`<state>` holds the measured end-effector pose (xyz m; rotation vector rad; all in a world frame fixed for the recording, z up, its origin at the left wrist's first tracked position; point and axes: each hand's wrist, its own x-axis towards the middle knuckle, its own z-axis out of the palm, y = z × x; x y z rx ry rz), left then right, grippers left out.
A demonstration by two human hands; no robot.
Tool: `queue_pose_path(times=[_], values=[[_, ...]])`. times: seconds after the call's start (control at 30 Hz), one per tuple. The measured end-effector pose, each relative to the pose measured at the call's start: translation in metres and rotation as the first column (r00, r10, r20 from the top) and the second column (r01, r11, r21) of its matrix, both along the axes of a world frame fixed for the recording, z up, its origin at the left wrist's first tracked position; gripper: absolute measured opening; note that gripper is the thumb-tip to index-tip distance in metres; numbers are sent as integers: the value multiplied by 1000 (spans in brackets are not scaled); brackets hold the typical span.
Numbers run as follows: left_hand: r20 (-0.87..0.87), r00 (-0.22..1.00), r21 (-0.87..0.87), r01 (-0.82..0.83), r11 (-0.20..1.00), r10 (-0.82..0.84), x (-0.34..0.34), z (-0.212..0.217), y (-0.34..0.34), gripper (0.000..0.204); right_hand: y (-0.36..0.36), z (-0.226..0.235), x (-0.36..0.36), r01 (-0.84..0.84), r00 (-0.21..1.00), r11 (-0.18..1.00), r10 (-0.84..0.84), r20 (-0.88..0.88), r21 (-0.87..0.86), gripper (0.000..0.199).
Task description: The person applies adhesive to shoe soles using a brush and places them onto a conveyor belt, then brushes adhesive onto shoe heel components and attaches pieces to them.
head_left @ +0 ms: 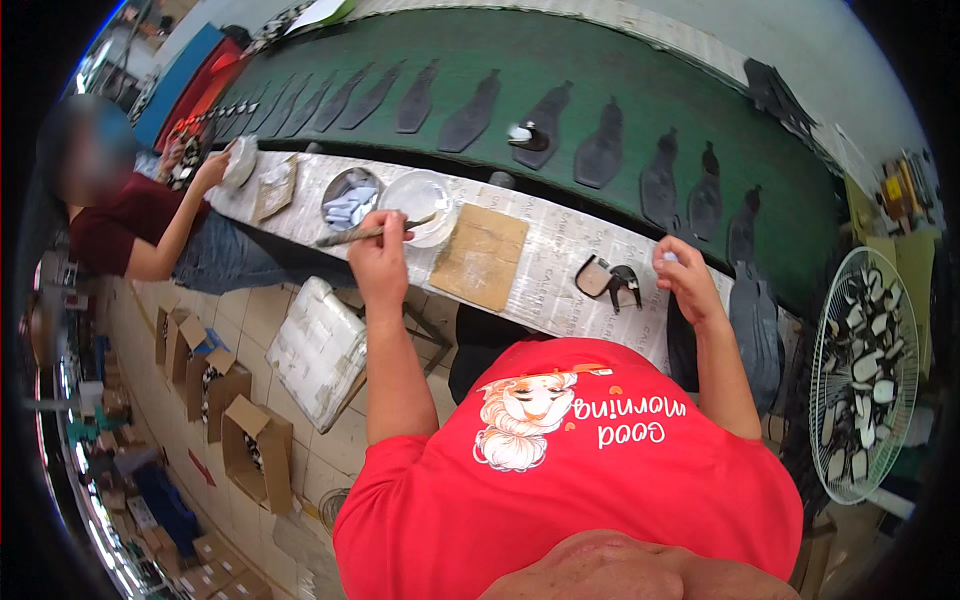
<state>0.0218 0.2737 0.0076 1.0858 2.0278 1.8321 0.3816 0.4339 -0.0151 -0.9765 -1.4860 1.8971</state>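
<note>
My left hand (380, 262) is closed round the handle of a brush (352, 236). The brush's tip reaches over a round, whitish tub (437, 190). Beside that tub stands a metal bowl (340, 188) of pale bluish pieces. My right hand (692, 280) is raised over the bench's right part, its fingers curled together. A small pale spot shows at the fingertips, too small to name. Left of this hand, on the bench, lie a black-edged piece with a pale face (594, 278) and a black curved strap piece (626, 287). Between them and the tub lies a brown board (480, 258).
Beyond the bench runs a green conveyor belt (380, 50) carrying a row of dark flat shoe-shaped pieces (598, 150). A white mesh basket (826, 400) of black-and-white parts stands at right. A co-worker (150, 225) sits at left. Cardboard boxes (262, 460) and a wrapped stool (318, 350) stand nearby.
</note>
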Motion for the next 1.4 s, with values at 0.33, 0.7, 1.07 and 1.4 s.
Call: queue_pose_path(times=[0.33,0.7,1.07,1.4], values=[[-98,994,-267,-70,961,46,-7,-2,26,31,-14,1,-10,-475,808,662,68,585,579,35],[460,887,-10,-17,1000,20,-24,-5,22,25,-16,24,1,-177,982,978,168,-86,-114,13],[551,430,665,291,688,-715,37,-15,17,15,-32,19,-40,-398,706,658,-225,-672,-639,30],[251,636,482,572,664,-730,78,13,23,19,-34,15,-52,69,964,991,-97,-247,-116,57]])
